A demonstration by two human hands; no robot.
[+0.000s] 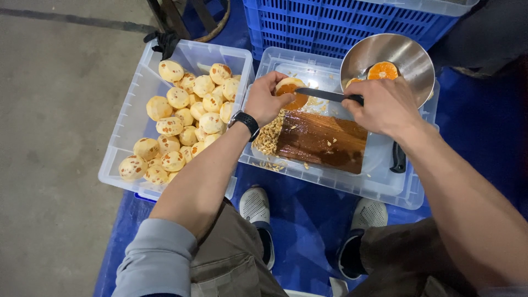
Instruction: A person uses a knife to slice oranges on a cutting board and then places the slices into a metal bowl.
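Left hand point(265, 99) grips a peeled orange point(291, 92) at frame centre; right hand point(385, 107) clamps the knife point(324, 95), blade mid-cut. One half point(383, 71) sits in the steel bowl point(410, 55), upper right. A full tub of peeled fruit point(181, 118) waits at left.

Blue crate point(330, 22), peeled fruit bin point(132, 115), steel bowl point(410, 55)

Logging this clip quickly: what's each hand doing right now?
Left hand: closed on a peeled orange citrus fruit.
Right hand: closed on a black-handled knife.

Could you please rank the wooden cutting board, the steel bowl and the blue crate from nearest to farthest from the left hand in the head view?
1. Wooden cutting board, just below the left hand.
2. Steel bowl, to the right.
3. Blue crate, at the top.
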